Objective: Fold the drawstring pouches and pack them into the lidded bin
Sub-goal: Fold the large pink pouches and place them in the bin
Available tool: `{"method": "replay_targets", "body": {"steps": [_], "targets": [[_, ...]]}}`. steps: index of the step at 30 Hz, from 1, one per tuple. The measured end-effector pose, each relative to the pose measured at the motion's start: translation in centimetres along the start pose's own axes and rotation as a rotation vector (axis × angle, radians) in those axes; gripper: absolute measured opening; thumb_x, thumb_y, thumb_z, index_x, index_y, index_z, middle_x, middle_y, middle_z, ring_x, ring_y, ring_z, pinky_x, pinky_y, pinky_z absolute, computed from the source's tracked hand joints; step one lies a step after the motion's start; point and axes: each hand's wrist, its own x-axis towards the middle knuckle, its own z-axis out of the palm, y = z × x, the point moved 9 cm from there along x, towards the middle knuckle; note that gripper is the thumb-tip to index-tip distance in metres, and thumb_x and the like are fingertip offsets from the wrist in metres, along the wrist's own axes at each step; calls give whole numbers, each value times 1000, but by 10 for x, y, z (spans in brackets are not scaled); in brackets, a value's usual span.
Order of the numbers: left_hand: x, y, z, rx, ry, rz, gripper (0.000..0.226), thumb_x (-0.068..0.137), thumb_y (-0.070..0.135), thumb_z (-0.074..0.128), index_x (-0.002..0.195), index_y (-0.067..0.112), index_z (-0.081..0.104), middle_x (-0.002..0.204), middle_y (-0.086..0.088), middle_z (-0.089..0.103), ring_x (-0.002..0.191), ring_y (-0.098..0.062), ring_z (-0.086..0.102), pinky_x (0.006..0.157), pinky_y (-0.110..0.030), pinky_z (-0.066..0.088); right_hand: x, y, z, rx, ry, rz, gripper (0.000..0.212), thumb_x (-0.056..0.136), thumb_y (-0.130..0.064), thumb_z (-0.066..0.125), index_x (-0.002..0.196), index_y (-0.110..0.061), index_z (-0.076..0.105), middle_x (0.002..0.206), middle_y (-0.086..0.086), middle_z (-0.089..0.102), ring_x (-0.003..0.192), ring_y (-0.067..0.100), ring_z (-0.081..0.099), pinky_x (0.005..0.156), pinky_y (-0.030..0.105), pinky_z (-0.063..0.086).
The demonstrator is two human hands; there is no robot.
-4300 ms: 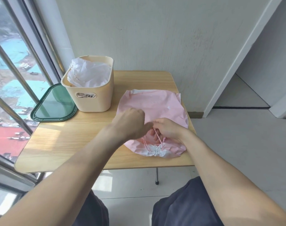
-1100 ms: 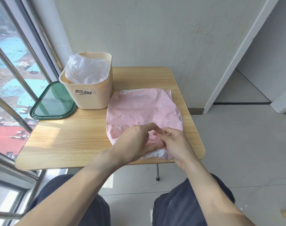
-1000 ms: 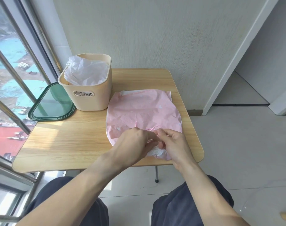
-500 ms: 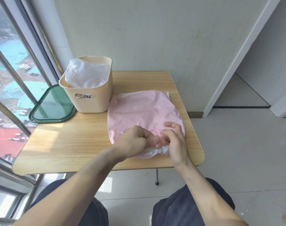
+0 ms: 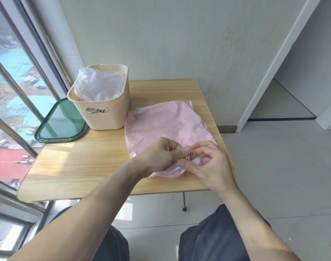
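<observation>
A pink drawstring pouch (image 5: 164,125) lies flat on the right half of the wooden table (image 5: 81,166), its gathered white mouth toward me. My left hand (image 5: 160,157) and my right hand (image 5: 209,162) meet over that mouth, both pinching the thin pink drawstring and the bunched fabric. The beige bin (image 5: 102,102) stands at the back left of the pouch, with a crumpled white pouch (image 5: 98,83) inside it. Its green lid (image 5: 61,123) lies flat to the bin's left.
A wall runs behind the table. Window bars and a window frame border the table's left side. The table's right and near edges drop to a tiled floor, with my knees below the near edge.
The pouch has shifted slightly left and closer to the bin since the oldest frame. My hands stay at its mouth, working the drawstring, and my right fingers have curled in over the gathered end.
</observation>
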Motion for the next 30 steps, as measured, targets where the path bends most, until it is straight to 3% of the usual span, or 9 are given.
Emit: {"method": "replay_targets", "body": {"steps": [2,7,11,14,17,22,24,27,30], "targets": [[0,0,-1,-15,28,12,52,100,29,57,68,-12,57,43,3,46,40,-5,38,46,-13,33,-2,-1,0,-50,-4,22,42,59,-55,86,75,-17,78,102,-12,69,107,13,65,84,28,53],[2,3,-12,104,206,76,32,94,32,67,66,17,68,41,18,47,43,1,43,47,-10,33,-6,-3,0,-106,-13,33,4,81,-20,84,82,-23,81,103,-17,72,109,9,64,88,32,54],[-1,4,-11,198,264,122,30,91,32,71,62,23,64,45,17,52,46,3,48,48,-10,33,-7,-5,2,-142,-75,87,12,87,-13,75,81,-20,82,99,-16,73,100,3,66,85,29,55],[-5,2,-19,325,414,138,29,88,38,72,66,20,62,56,10,57,52,-3,50,49,-18,34,-7,8,-5,33,-72,302,26,88,-11,65,65,-17,76,97,-6,75,100,16,70,84,29,56],[-8,0,-20,396,414,123,29,86,39,73,68,21,61,56,9,55,53,-5,49,49,-20,34,-8,8,-4,228,-101,455,31,85,-17,58,54,-11,55,103,5,76,109,27,67,100,40,49],[-12,0,-27,511,411,106,27,83,44,74,73,20,68,56,11,54,56,-5,50,54,-26,38,-5,12,-18,783,-4,714,47,95,-20,48,49,-21,40,90,12,66,91,24,70,85,38,49],[-15,1,-28,533,400,116,30,82,47,75,75,18,71,53,12,50,55,-5,48,50,-20,34,1,13,-30,819,18,747,49,95,-26,48,47,-23,39,84,7,64,87,23,65,83,39,44],[-19,8,-26,617,396,162,34,84,50,72,77,17,72,54,9,51,60,-14,51,52,-26,32,9,7,-43,864,50,760,38,84,-30,55,49,-21,45,73,3,63,83,21,62,83,37,41],[-21,18,-22,725,410,221,31,88,51,67,87,21,72,66,6,59,74,-18,60,58,-30,33,16,-3,-48,824,41,727,28,80,-30,57,55,-18,50,70,3,61,72,20,60,67,32,41]]}}
